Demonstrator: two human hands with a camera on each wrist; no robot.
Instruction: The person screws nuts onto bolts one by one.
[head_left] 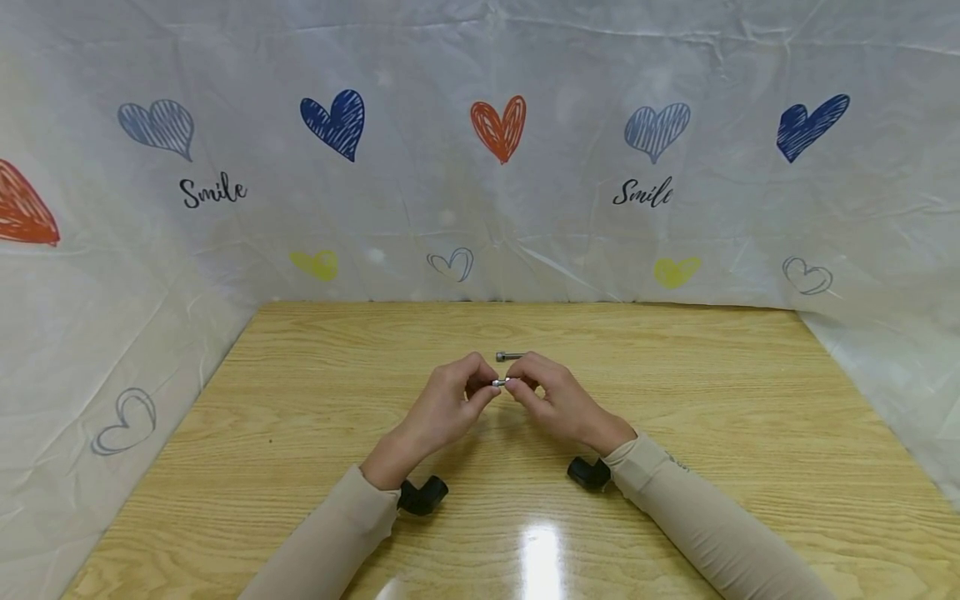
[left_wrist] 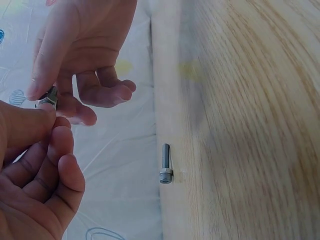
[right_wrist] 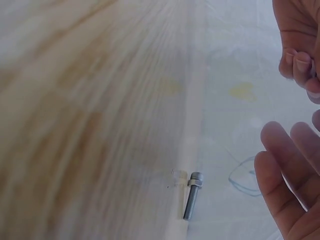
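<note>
In the middle of the head view, my left hand [head_left: 447,398] and right hand [head_left: 558,398] meet over the table. Between their fingertips is a small silver bolt [head_left: 500,383]. My left thumb and fingers pinch one end of it, and my right thumb and forefinger grip the other. Threads and the edge of a nut [left_wrist: 48,101] show in the left wrist view; fingertips hide the rest. A second bolt [head_left: 511,357], socket-headed with a nut close under its head, lies on the table just beyond the hands. The right wrist view shows this loose bolt [right_wrist: 192,197] too.
The wood-grain table [head_left: 300,467] runs back to a pale curtain [head_left: 420,192] printed with hearts and words, which also hangs at both sides. A black wrist piece [head_left: 423,496] shows under the left forearm, and another black piece [head_left: 588,473] under the right.
</note>
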